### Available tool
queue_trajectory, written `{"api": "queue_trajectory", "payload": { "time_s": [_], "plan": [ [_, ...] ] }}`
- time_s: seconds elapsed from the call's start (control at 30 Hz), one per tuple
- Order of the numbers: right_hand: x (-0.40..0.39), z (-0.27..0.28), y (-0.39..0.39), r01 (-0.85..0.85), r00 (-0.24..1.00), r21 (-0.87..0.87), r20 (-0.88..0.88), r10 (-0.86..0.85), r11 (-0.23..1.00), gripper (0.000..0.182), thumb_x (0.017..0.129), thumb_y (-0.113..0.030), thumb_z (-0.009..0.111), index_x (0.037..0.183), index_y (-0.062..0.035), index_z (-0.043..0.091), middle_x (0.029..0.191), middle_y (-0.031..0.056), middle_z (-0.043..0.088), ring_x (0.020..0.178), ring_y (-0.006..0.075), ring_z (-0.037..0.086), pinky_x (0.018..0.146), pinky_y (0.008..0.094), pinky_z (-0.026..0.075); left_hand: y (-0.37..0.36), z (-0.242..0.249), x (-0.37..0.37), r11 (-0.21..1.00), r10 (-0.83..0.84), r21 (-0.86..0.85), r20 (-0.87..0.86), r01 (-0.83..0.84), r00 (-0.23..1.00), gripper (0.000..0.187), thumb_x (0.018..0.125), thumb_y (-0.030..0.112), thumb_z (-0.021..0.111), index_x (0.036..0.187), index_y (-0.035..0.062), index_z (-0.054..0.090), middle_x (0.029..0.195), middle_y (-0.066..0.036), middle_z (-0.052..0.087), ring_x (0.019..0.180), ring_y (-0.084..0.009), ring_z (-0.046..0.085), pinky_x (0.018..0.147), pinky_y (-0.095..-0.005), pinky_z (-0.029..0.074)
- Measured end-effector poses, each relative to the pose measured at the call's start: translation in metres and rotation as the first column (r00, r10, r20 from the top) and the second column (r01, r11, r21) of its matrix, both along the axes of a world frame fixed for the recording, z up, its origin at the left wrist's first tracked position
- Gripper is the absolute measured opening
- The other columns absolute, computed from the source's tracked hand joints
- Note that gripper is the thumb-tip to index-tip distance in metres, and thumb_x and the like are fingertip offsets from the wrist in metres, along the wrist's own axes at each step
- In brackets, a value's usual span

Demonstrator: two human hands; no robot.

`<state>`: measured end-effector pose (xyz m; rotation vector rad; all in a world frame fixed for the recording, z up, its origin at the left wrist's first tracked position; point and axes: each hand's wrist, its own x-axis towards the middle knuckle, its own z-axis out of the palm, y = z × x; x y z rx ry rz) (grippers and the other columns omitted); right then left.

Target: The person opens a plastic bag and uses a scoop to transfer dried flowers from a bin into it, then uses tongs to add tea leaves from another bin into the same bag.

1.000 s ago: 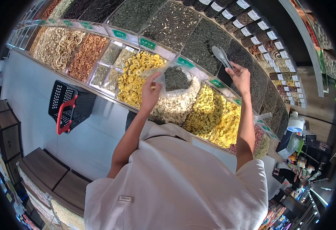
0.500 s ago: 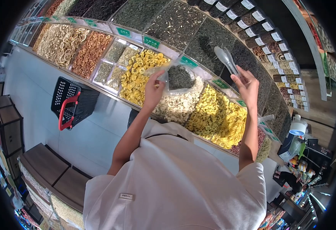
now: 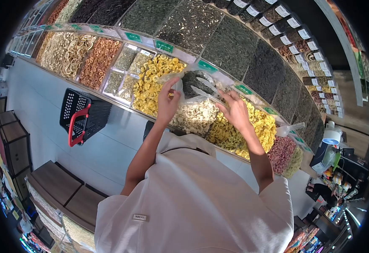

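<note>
My left hand pinches the near-left rim of a clear plastic bag. Dark dried tea leaves lie inside the bag, which rests over the bins of pale and yellow dried flowers. In my right hand is a pair of clear tongs, gripped near the closed end. Its two arms are spread apart and point left, reaching over the bag's mouth. I cannot make out any leaves between the tips. Yellow dried flowers lie beneath my right wrist.
A black shopping basket with a red handle stands on the floor at left. Beyond the label strip, bins of dark leaf tea run along the back. Labelled jars line the upper right. Another clear-handled utensil lies at the right.
My right hand has moved left and nearer from above the dark tea bin, bringing the tongs over the bag. The tongs' arms have spread. My left hand keeps its hold on the bag.
</note>
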<state>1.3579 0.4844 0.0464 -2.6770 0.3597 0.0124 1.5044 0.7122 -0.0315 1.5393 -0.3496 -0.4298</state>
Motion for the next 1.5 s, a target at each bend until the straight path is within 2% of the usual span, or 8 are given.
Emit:
{"api": "queue_trajectory", "payload": {
  "time_s": [0.3, 0.4, 0.57, 0.8, 0.87, 1.07, 1.27, 1.5],
  "plan": [
    [0.003, 0.045, -0.036, 0.079, 0.997, -0.032, 0.003, -0.079, 0.996, 0.056, 0.088, -0.029, 0.081, 0.137, -0.0089, 0.066, 0.111, 0.0161, 0.067, 0.069, 0.0245, 0.069, 0.065, 0.0419, 0.066, -0.002, 0.002, 0.001, 0.999, -0.032, -0.006, -0.045, 0.032, 0.998, 0.049, 0.095, -0.004, 0.060, 0.142, 0.0105, 0.061, 0.146, -0.005, 0.053, 0.093, -0.0091, 0.057, 0.073, -0.0216, 0.051],
    [0.014, 0.066, -0.068, 0.187, 0.982, -0.315, 0.048, -0.181, 0.931, 0.052, 0.088, -0.024, 0.080, 0.136, -0.0068, 0.067, 0.105, 0.0133, 0.067, 0.075, 0.0255, 0.069, 0.065, 0.0405, 0.066, -0.003, -0.003, 0.000, 0.999, -0.032, -0.028, -0.071, 0.030, 0.997, 0.049, 0.096, -0.004, 0.060, 0.142, 0.0108, 0.060, 0.146, -0.004, 0.053, 0.093, -0.0092, 0.056, 0.073, -0.0218, 0.051],
    [0.058, 0.097, -0.109, 0.018, 1.000, -0.603, 0.007, -0.017, 0.797, 0.055, 0.083, -0.017, 0.082, 0.136, -0.0132, 0.067, 0.112, 0.0092, 0.067, 0.103, 0.0268, 0.069, 0.091, 0.0456, 0.060, -0.004, 0.000, 0.000, 0.999, -0.041, -0.007, -0.078, 0.041, 0.996, 0.049, 0.096, -0.005, 0.059, 0.143, 0.0112, 0.060, 0.146, -0.004, 0.053, 0.093, -0.0093, 0.056, 0.073, -0.0223, 0.051],
    [0.168, 0.130, -0.161, -0.293, 0.910, -0.872, -0.130, 0.394, 0.391, 0.040, 0.081, -0.007, 0.071, 0.120, -0.0143, 0.076, 0.116, 0.0063, 0.068, 0.111, 0.0235, 0.067, 0.094, 0.0386, 0.055, -0.004, -0.006, 0.002, 1.000, -0.007, 0.026, -0.051, 0.009, 0.999, 0.050, 0.096, -0.006, 0.057, 0.142, 0.0117, 0.061, 0.146, -0.004, 0.054, 0.093, -0.0096, 0.056, 0.074, -0.0222, 0.052],
    [0.200, 0.135, -0.156, -0.503, 0.847, -0.827, -0.413, 0.335, 0.250, 0.047, 0.084, -0.011, 0.073, 0.131, -0.0159, 0.068, 0.125, 0.0067, 0.066, 0.119, 0.0230, 0.064, 0.100, 0.0407, 0.052, -0.004, -0.004, 0.004, 1.000, 0.003, 0.012, -0.073, -0.002, 0.997, 0.050, 0.096, -0.006, 0.057, 0.143, 0.0117, 0.060, 0.145, -0.004, 0.055, 0.093, -0.0098, 0.057, 0.073, -0.0220, 0.051],
    [0.250, 0.118, -0.155, -0.584, 0.678, -0.811, -0.471, 0.565, 0.024, 0.005, 0.075, -0.013, 0.074, 0.077, -0.0160, 0.077, 0.110, 0.0008, 0.070, 0.107, 0.0191, 0.066, 0.093, 0.0338, 0.048, -0.003, -0.005, 0.010, 0.998, 0.052, 0.039, -0.101, -0.048, 0.994, 0.050, 0.096, -0.005, 0.056, 0.144, 0.0103, 0.060, 0.143, -0.005, 0.057, 0.090, -0.0097, 0.058, 0.073, -0.0225, 0.051],
    [0.230, 0.126, -0.168, -0.653, 0.669, -0.756, -0.544, 0.506, 0.051, 0.020, 0.082, -0.012, 0.071, 0.100, -0.0120, 0.078, 0.116, 0.0044, 0.070, 0.112, 0.0230, 0.066, 0.095, 0.0366, 0.050, 0.000, -0.001, 0.013, 0.997, 0.078, 0.031, -0.082, -0.076, 0.994, 0.047, 0.097, -0.003, 0.056, 0.142, 0.0097, 0.061, 0.143, -0.005, 0.057, 0.090, -0.0100, 0.058, 0.074, -0.0237, 0.052],
    [0.175, 0.147, -0.196, -0.543, 0.831, -0.725, -0.393, 0.393, 0.423, 0.038, 0.087, -0.014, 0.072, 0.125, -0.0133, 0.071, 0.124, 0.0106, 0.066, 0.109, 0.0298, 0.068, 0.095, 0.0431, 0.054, -0.001, -0.008, 0.012, 0.999, 0.033, -0.015, -0.102, -0.035, 0.994, 0.048, 0.096, -0.003, 0.057, 0.141, 0.0103, 0.062, 0.141, -0.004, 0.058, 0.087, -0.0083, 0.055, 0.071, -0.0224, 0.050]
  ]
}}
